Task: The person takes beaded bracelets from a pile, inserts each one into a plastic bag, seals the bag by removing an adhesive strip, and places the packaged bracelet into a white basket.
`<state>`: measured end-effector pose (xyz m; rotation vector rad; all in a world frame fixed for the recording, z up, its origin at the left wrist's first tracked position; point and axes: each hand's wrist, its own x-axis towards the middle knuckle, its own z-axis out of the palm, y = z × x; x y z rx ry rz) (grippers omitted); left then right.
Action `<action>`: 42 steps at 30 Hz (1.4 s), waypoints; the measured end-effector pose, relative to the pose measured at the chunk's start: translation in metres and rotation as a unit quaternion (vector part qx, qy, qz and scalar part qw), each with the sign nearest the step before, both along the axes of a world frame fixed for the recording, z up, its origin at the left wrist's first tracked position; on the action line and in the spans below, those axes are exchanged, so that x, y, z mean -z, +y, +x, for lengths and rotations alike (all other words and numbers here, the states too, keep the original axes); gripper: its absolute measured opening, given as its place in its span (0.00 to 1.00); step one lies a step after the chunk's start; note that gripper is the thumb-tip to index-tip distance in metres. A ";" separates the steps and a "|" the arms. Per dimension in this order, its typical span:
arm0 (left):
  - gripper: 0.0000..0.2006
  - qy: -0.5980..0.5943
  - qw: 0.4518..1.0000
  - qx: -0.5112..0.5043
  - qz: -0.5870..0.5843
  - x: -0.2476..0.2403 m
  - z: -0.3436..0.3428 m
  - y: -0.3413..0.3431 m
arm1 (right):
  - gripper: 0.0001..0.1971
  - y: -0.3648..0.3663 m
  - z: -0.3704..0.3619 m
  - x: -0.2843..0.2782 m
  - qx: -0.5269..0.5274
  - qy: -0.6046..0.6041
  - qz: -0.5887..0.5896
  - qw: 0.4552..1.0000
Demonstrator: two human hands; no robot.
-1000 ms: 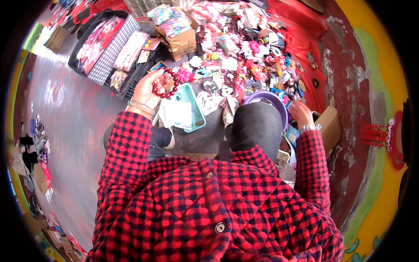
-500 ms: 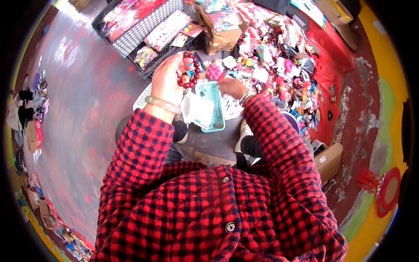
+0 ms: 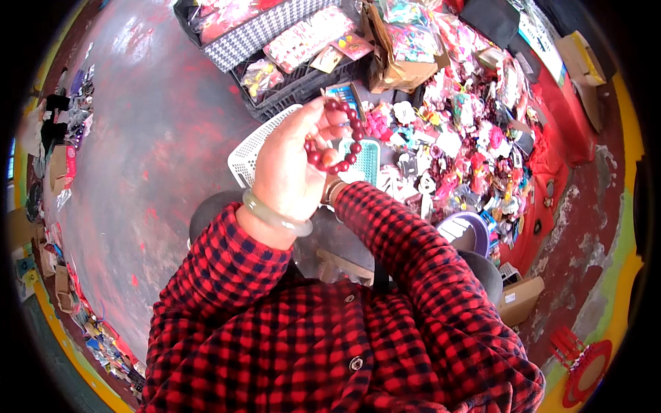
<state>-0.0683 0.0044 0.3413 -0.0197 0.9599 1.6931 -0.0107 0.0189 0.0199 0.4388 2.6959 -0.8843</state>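
Observation:
My left hand, with a pale bangle at its wrist, is raised in the middle. Its curled fingers hold a bracelet of dark red round beads, which hangs as an open loop. Behind it, my right hand is mostly covered; only a bit near the wrist shows, and its fingers are hidden. Beyond the hands lies a teal plastic basket, partly blocked from sight. A white perforated basket stands to the left of my left hand.
A large heap of small packaged accessories spreads over red cloth at the right. Far ahead are a black crate, a houndstooth-patterned bin and an open cardboard box. A purple-rimmed tub stands near my right forearm.
My left hand has come closer with the bead bracelet. My right hand has moved left from beside the teal basket to behind my left hand. The whole view has shifted.

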 end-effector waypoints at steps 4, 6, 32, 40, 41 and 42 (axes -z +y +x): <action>0.13 -0.011 1.000 0.003 -0.017 0.004 0.001 0.003 | 0.10 0.008 -0.012 0.018 0.021 0.022 0.024 0.999; 0.10 -0.012 1.000 0.000 -0.015 0.004 0.001 0.003 | 0.10 0.016 -0.015 0.022 0.027 0.040 0.034 0.998; 0.09 -0.010 1.000 -0.004 -0.011 0.007 0.005 0.001 | 0.10 0.042 0.046 0.058 0.039 0.113 0.036 0.992; 0.09 -0.031 0.999 0.013 0.003 0.006 0.001 0.001 | 0.12 0.016 0.042 -0.004 0.022 0.137 0.102 0.985; 0.09 -0.023 1.000 0.007 0.002 0.007 -0.001 -0.001 | 0.13 0.004 0.049 -0.036 -0.003 0.149 0.123 0.981; 0.10 -0.015 1.000 0.002 -0.002 0.006 -0.002 -0.003 | 0.13 -0.013 0.058 -0.065 -0.027 0.160 0.142 0.976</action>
